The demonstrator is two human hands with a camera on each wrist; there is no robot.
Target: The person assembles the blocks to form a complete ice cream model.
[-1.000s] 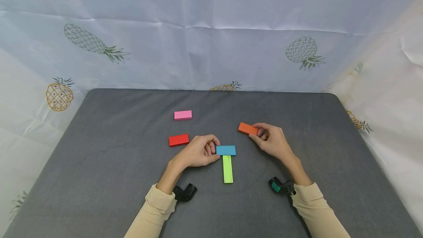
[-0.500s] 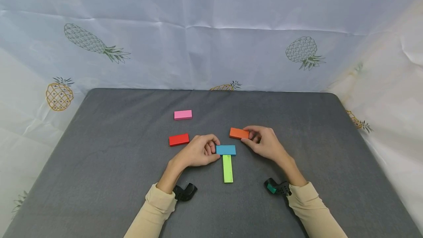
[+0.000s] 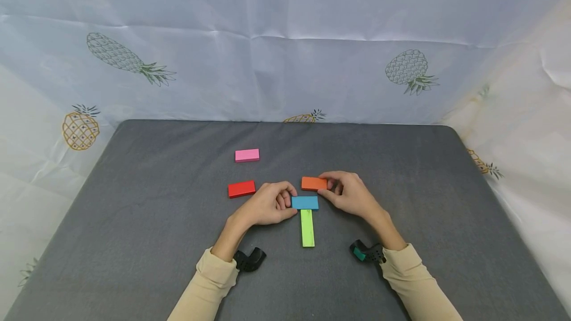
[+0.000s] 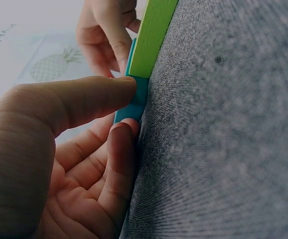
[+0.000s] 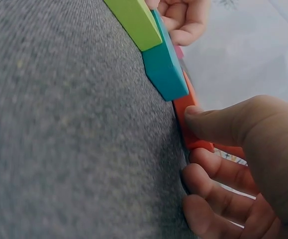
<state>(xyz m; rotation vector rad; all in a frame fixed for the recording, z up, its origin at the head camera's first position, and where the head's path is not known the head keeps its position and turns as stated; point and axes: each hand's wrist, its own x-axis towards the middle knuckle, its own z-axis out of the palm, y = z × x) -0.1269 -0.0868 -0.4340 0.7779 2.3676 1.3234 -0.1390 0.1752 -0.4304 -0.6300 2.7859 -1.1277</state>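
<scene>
My right hand (image 3: 350,193) pinches the right end of an orange block (image 3: 314,183) between thumb and fingers. This block lies just behind a blue block (image 3: 305,203), nearly parallel to it. At the blue block's left end, my left hand (image 3: 269,204) holds it with the thumb on the near side and a finger on the far side. From the blue block's front edge a lime green block (image 3: 307,228) runs toward me, so the two form a T. In the right wrist view, the right thumb lies against the orange block (image 5: 188,119), close beside the blue block (image 5: 164,69).
A red block (image 3: 242,189) lies just left of my left hand, and a pink block (image 3: 247,155) farther back. Grey cloth (image 3: 147,222) covers the table. Behind it hangs a pale curtain (image 3: 267,78) with pineapple prints. Both wrists carry black camera mounts (image 3: 250,260).
My right hand has brought the orange block leftward and slightly nearer, turning it straight behind the blue block. The left hand and the other blocks have stayed put.
</scene>
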